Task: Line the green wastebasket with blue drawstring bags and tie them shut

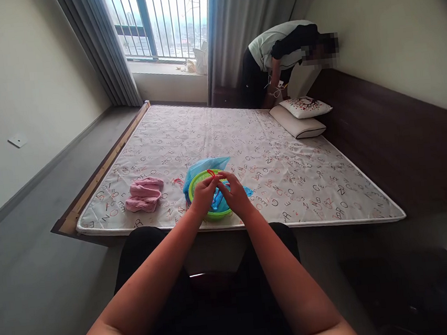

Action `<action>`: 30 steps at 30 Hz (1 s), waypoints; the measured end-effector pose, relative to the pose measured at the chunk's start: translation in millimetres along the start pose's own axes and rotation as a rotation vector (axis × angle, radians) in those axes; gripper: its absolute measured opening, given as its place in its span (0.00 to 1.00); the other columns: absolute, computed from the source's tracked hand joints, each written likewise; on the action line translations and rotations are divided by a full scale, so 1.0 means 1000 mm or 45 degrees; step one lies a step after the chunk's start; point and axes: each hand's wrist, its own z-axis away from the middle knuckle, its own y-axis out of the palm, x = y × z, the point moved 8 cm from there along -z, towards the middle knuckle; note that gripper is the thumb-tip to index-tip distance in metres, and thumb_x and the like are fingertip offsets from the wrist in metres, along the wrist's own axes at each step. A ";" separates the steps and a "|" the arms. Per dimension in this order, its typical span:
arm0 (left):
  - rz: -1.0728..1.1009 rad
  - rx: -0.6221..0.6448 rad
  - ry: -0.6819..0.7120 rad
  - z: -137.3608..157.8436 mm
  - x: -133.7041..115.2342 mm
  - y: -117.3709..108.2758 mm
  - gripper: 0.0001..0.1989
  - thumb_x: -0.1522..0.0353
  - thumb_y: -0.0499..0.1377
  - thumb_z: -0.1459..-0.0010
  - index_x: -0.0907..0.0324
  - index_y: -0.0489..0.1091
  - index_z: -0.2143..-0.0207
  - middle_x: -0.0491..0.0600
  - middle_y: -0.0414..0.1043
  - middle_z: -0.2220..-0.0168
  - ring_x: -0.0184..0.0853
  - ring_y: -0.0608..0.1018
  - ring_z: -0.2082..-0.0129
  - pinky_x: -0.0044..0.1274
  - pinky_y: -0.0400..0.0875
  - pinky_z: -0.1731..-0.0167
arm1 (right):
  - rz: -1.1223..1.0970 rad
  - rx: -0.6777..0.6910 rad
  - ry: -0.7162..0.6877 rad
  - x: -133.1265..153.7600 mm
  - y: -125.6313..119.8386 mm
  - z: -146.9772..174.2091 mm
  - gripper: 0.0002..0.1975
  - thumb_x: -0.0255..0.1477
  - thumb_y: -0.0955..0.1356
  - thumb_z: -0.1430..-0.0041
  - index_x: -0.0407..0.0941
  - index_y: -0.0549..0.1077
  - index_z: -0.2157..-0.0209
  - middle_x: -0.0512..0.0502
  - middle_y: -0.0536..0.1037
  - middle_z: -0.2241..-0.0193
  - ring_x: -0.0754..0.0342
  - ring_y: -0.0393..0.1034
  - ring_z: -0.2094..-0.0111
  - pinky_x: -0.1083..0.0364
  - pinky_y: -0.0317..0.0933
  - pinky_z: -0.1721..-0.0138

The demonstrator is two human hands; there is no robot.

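Note:
Both my hands meet above a light green plastic basket (220, 214) near the front edge of the mattress. Pinched in the fingers of my left hand (203, 195) is a small, thin red thing (211, 173), too small to name. My right hand (232, 192) is closed against it, fingertips touching those of my left. A blue plastic bag (207, 165) bulges up behind the basket, and more blue plastic shows inside it. My hands hide part of what the basket holds.
The mattress (204, 127) has printed letters. A folded pink cloth (145, 193) lies left of the basket. Two stacked pillows (302, 123) rest by the dark headboard (386, 131). Beyond the bed a person (276, 57) bends over, holding a white cable.

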 end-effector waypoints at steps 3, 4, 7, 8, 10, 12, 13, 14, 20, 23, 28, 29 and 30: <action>0.137 0.000 -0.079 -0.002 -0.002 -0.003 0.30 0.42 0.71 0.44 0.61 0.85 0.61 0.44 0.66 0.75 0.26 0.58 0.80 0.24 0.52 0.80 | 0.209 -0.084 0.063 -0.012 0.003 0.009 0.27 0.39 0.69 0.26 0.44 0.70 0.31 0.32 0.75 0.32 0.39 0.68 0.30 0.40 0.64 0.30; 0.167 0.004 -0.098 -0.003 -0.003 -0.004 0.31 0.42 0.71 0.45 0.61 0.85 0.60 0.45 0.68 0.73 0.24 0.57 0.81 0.23 0.50 0.81 | 0.327 -0.061 0.117 -0.017 0.005 0.012 0.28 0.38 0.69 0.26 0.43 0.69 0.30 0.31 0.77 0.33 0.39 0.70 0.32 0.41 0.65 0.33; 0.147 -0.012 -0.119 -0.004 -0.007 -0.011 0.31 0.42 0.73 0.48 0.62 0.83 0.63 0.46 0.71 0.72 0.23 0.57 0.82 0.22 0.48 0.83 | 0.654 0.134 0.272 -0.029 0.012 0.017 0.19 0.36 0.63 0.20 0.44 0.77 0.38 0.36 0.86 0.49 0.43 0.80 0.47 0.50 0.68 0.48; 0.126 -0.037 -0.112 -0.005 -0.008 -0.014 0.30 0.42 0.74 0.49 0.62 0.83 0.65 0.46 0.71 0.72 0.23 0.58 0.82 0.22 0.49 0.83 | 0.719 0.191 0.287 -0.031 0.013 0.018 0.19 0.35 0.60 0.18 0.45 0.80 0.43 0.38 0.86 0.53 0.44 0.80 0.51 0.51 0.66 0.51; 0.112 -0.117 -0.072 -0.006 -0.011 -0.023 0.27 0.44 0.73 0.47 0.61 0.81 0.67 0.45 0.69 0.74 0.24 0.59 0.82 0.22 0.51 0.82 | 0.782 0.226 0.280 -0.032 0.014 0.018 0.21 0.34 0.58 0.17 0.44 0.82 0.52 0.38 0.86 0.55 0.45 0.78 0.53 0.51 0.63 0.52; 0.118 -0.190 -0.028 -0.006 -0.011 -0.030 0.25 0.47 0.72 0.45 0.61 0.80 0.68 0.44 0.68 0.76 0.24 0.60 0.82 0.22 0.53 0.82 | 0.804 0.243 0.275 -0.036 0.017 0.017 0.22 0.35 0.59 0.17 0.43 0.83 0.54 0.36 0.85 0.54 0.44 0.77 0.49 0.50 0.61 0.48; 0.113 -0.210 -0.016 -0.006 -0.009 -0.032 0.24 0.47 0.71 0.44 0.60 0.80 0.68 0.44 0.68 0.76 0.25 0.61 0.82 0.22 0.54 0.81 | 0.809 0.272 0.273 -0.039 0.020 0.017 0.22 0.36 0.59 0.17 0.43 0.83 0.55 0.36 0.85 0.54 0.44 0.76 0.48 0.50 0.61 0.47; 0.102 -0.224 -0.011 -0.005 -0.008 -0.034 0.23 0.48 0.70 0.43 0.60 0.80 0.68 0.44 0.68 0.75 0.25 0.61 0.82 0.22 0.54 0.81 | 0.807 0.309 0.275 -0.042 0.023 0.016 0.23 0.37 0.60 0.17 0.43 0.83 0.57 0.37 0.85 0.53 0.44 0.76 0.47 0.50 0.61 0.47; -0.055 -0.239 -0.047 -0.002 -0.003 -0.038 0.21 0.51 0.68 0.38 0.61 0.82 0.67 0.45 0.71 0.73 0.27 0.64 0.78 0.23 0.58 0.77 | 0.755 0.261 0.284 -0.034 0.011 0.008 0.23 0.46 0.68 0.22 0.46 0.81 0.40 0.36 0.80 0.36 0.35 0.70 0.34 0.40 0.61 0.37; -0.064 -0.070 -0.113 -0.006 -0.003 -0.026 0.20 0.52 0.70 0.39 0.62 0.82 0.69 0.47 0.72 0.75 0.28 0.66 0.77 0.23 0.59 0.76 | 0.501 0.083 0.138 -0.005 0.000 -0.003 0.30 0.41 0.72 0.27 0.44 0.72 0.30 0.32 0.76 0.31 0.34 0.68 0.31 0.35 0.59 0.31; 0.004 -0.026 -0.150 -0.008 -0.003 -0.021 0.20 0.52 0.71 0.40 0.62 0.82 0.69 0.46 0.70 0.78 0.29 0.66 0.78 0.24 0.60 0.76 | -0.207 0.195 0.360 0.000 0.016 -0.008 0.40 0.35 0.75 0.32 0.46 0.59 0.25 0.35 0.83 0.41 0.46 0.85 0.59 0.45 0.76 0.51; -0.009 -0.044 -0.145 -0.008 -0.003 -0.023 0.20 0.52 0.71 0.39 0.62 0.82 0.69 0.45 0.68 0.78 0.29 0.66 0.78 0.23 0.60 0.76 | -0.291 0.194 0.444 -0.005 0.018 -0.006 0.39 0.35 0.76 0.33 0.47 0.60 0.27 0.37 0.84 0.45 0.49 0.84 0.65 0.48 0.76 0.57; -0.026 -0.053 -0.141 -0.007 -0.002 -0.024 0.20 0.53 0.70 0.38 0.62 0.82 0.69 0.45 0.68 0.79 0.29 0.66 0.78 0.23 0.60 0.76 | -0.358 0.201 0.514 -0.009 0.020 -0.003 0.37 0.35 0.76 0.34 0.47 0.62 0.29 0.41 0.85 0.50 0.52 0.83 0.69 0.50 0.75 0.62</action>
